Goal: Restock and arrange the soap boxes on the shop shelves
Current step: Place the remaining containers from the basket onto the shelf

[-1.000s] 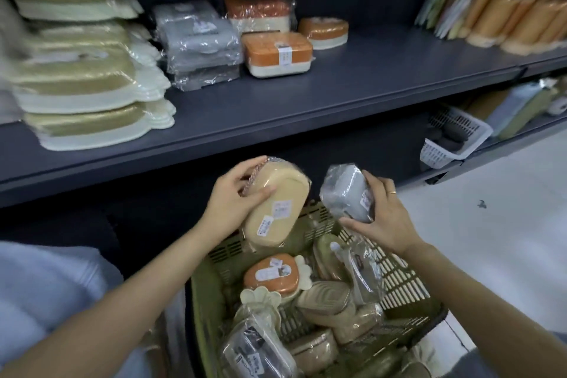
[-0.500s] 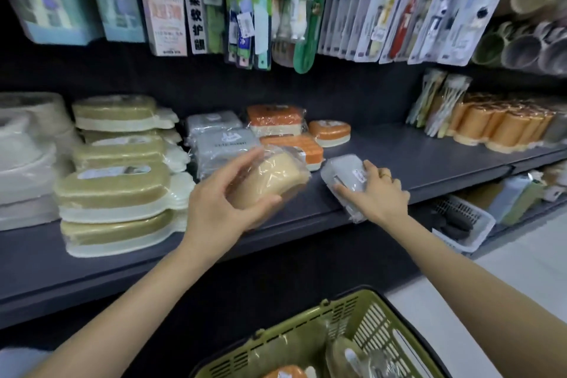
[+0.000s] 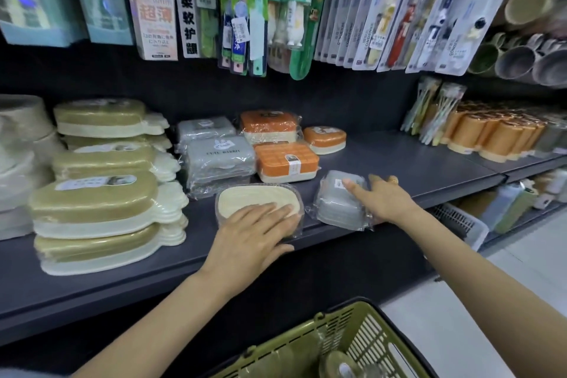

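A cream oval soap box (image 3: 245, 198) in clear wrap lies near the front of the dark shelf (image 3: 414, 169). My left hand (image 3: 254, 233) rests flat on its near end, fingers straight. To its right sits a grey wrapped soap box (image 3: 337, 205); my right hand (image 3: 380, 199) lies against its right side with the forefinger stretched over its top. Behind them stand grey soap boxes (image 3: 219, 159) and orange ones (image 3: 285, 161). Stacks of olive and cream boxes (image 3: 95, 202) fill the left.
A green basket (image 3: 352, 344) with more wrapped goods sits low in front of me. Toothbrush packs (image 3: 276, 9) hang above the shelf. Orange cups (image 3: 491, 138) line the shelf's right end. A white wire basket (image 3: 460, 221) stands on the lower shelf, with pale floor to the right.
Both hands rose from the basket to the shelf. The cream box and the grey box now lie on the shelf's front, and my fingers have flattened on them.
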